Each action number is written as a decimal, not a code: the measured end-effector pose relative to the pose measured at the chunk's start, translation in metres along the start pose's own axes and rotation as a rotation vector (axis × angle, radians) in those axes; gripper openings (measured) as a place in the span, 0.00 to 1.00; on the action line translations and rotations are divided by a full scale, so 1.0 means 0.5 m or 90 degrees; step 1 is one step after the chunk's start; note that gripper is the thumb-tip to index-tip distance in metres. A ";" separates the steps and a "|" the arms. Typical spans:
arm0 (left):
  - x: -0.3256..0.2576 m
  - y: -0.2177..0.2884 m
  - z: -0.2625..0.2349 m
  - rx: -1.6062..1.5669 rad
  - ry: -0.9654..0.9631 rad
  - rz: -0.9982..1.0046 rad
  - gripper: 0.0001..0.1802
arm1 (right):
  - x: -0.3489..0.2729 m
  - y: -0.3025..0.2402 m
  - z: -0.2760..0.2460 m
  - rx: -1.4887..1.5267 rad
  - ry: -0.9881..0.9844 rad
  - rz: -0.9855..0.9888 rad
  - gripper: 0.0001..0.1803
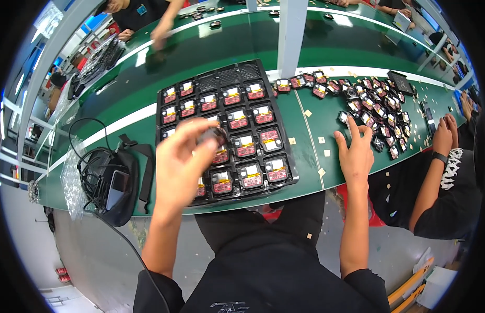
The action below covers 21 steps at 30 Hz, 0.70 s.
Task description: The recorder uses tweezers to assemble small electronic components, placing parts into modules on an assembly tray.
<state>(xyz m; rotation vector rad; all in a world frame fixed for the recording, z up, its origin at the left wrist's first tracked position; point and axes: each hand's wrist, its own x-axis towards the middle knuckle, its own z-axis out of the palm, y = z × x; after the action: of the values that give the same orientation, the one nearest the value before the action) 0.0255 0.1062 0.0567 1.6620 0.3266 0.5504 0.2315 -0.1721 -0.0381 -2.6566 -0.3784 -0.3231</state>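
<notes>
My left hand (181,166) is closed in a pinch over the black tray (227,79). Between its fingers is a small dark electronic module (211,136), partly hidden and a little blurred. The tray has square pockets, many filled with small modules showing red circuit boards and white-and-yellow parts. To the right, my right hand (355,152) has its fingers apart beside a heap of similar modules (375,109). Its index fingertip is at a module (344,118) on the heap's near left edge; whether it touches cannot be told.
A black bag (109,182) with cables and bubble wrap (72,180) lies at the left. Small beige squares (327,153) dot the green bench (310,169). A co-worker's hands (445,133) are at the right. Across a metal post (291,39), another person's arm (164,28) reaches over the far bench.
</notes>
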 end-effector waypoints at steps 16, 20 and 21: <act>0.297 -0.110 -0.086 0.654 0.020 0.207 0.12 | -0.031 -0.008 0.002 0.109 0.072 -0.045 0.16; 0.273 -0.102 -0.071 0.769 0.074 0.304 0.12 | -0.032 -0.002 0.003 0.170 0.058 -0.066 0.14; 0.259 -0.083 -0.059 0.722 0.073 0.313 0.13 | -0.035 -0.006 0.000 0.170 0.056 -0.065 0.14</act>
<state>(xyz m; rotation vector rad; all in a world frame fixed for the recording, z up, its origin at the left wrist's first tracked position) 0.1229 0.2042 0.0405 2.8524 0.3330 0.9169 0.2143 -0.1734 -0.0419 -2.3594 -0.4939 -0.3900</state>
